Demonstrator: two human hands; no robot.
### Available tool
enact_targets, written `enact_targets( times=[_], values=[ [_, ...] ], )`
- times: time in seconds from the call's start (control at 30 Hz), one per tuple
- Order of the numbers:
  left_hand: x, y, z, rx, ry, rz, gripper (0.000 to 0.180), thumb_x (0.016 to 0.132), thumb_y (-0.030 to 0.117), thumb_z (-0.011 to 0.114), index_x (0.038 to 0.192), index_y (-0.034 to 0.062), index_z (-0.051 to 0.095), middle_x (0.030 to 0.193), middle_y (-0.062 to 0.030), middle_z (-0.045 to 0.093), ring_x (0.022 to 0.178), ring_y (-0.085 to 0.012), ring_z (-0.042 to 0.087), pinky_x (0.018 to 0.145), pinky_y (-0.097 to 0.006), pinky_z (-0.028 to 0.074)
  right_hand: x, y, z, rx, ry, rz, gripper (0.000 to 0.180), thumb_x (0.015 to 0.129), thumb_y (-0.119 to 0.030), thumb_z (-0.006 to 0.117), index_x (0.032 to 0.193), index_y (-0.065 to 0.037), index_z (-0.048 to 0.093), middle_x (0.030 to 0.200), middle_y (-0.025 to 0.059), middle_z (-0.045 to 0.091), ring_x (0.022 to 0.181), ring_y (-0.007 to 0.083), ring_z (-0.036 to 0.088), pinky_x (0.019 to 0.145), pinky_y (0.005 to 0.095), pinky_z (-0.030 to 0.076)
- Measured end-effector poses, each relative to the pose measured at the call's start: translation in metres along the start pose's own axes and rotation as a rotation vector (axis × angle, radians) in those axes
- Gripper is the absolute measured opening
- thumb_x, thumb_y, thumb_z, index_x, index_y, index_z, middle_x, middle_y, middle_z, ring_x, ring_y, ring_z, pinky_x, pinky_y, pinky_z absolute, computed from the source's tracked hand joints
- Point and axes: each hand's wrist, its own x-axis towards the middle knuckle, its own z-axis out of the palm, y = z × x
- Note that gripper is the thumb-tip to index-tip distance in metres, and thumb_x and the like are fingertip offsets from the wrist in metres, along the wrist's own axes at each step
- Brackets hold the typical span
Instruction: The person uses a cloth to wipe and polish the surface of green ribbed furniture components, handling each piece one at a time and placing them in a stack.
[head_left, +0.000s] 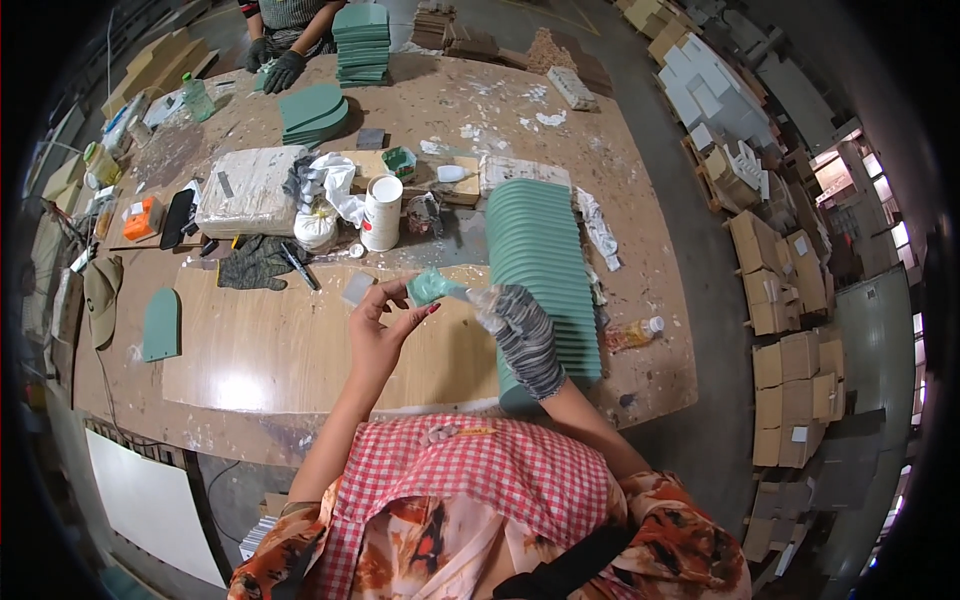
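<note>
My bare left hand (382,325) is raised over the pale wood-grain board (290,345), thumb and fingers pinching the edge of a small piece smeared with green paste (432,287). My right hand (522,338), in a grey striped knit glove, is closed at the other side of that piece. A pale tip shows at its fingers, touching the green; its kind is unclear. Right beside the glove, a long row of green round-ended boards (530,240) leans close together. One more green round-ended board (161,325) lies flat at the left.
Behind my hands are a white canister (381,214), a wrapped block (250,190), a knit glove (255,263) and a marker (299,265). A small bottle (634,333) lies right. Across the table, another person's dark-gloved hands (285,72) work near stacked green boards (361,45).
</note>
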Motion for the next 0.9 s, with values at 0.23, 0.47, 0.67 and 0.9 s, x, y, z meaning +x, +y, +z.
enact_targets(
  times=[0.23, 0.47, 0.67, 0.9],
  values=[
    [-0.005, 0.007, -0.004, -0.09, -0.007, -0.028, 0.031, 0.073, 0.004, 0.082, 0.1, -0.0005, 0.069, 0.087, 0.0001, 0.066, 0.079, -0.0092, 0.053, 0.074, -0.023, 0.043, -0.003, 0.004, 0.001, 0.053, -0.018, 0.057, 0.02, 0.089, 0.001, 0.061, 0.106, -0.006, 0.068, 0.109, 0.0086, 0.068, 0.101, 0.0221, 0.063, 0.092, 0.0353, 0.05],
    [-0.005, 0.004, -0.006, -0.276, -0.063, -0.118, 0.029, 0.072, 0.0, 0.082, 0.097, -0.0013, 0.067, 0.086, -0.0004, 0.066, 0.079, -0.0078, 0.054, 0.075, -0.023, 0.044, -0.003, 0.007, 0.002, -0.126, -0.174, -0.179, 0.025, 0.091, -0.001, 0.06, 0.115, -0.005, 0.067, 0.108, 0.0088, 0.067, 0.098, 0.0251, 0.062, 0.09, 0.0354, 0.049],
    [-0.004, 0.0, -0.008, -0.269, -0.07, -0.128, 0.029, 0.072, -0.002, 0.08, 0.098, -0.0011, 0.067, 0.086, -0.0002, 0.065, 0.078, -0.0071, 0.053, 0.074, -0.022, 0.045, -0.001, 0.001, 0.001, -0.169, -0.209, -0.153, 0.022, 0.093, -0.003, 0.06, 0.113, -0.004, 0.068, 0.11, 0.009, 0.067, 0.098, 0.0197, 0.062, 0.088, 0.0311, 0.05],
    [-0.009, -0.001, 0.006, -0.147, -0.01, -0.096, 0.032, 0.069, 0.0, 0.084, 0.096, 0.0005, 0.066, 0.084, 0.0007, 0.063, 0.075, -0.0072, 0.053, 0.072, -0.022, 0.044, -0.001, -0.008, -0.006, 0.305, 0.059, 0.41, 0.021, 0.096, -0.011, 0.059, 0.113, -0.002, 0.067, 0.094, 0.0086, 0.069, 0.081, 0.0129, 0.064, 0.074, 0.0261, 0.053]
  ],
)
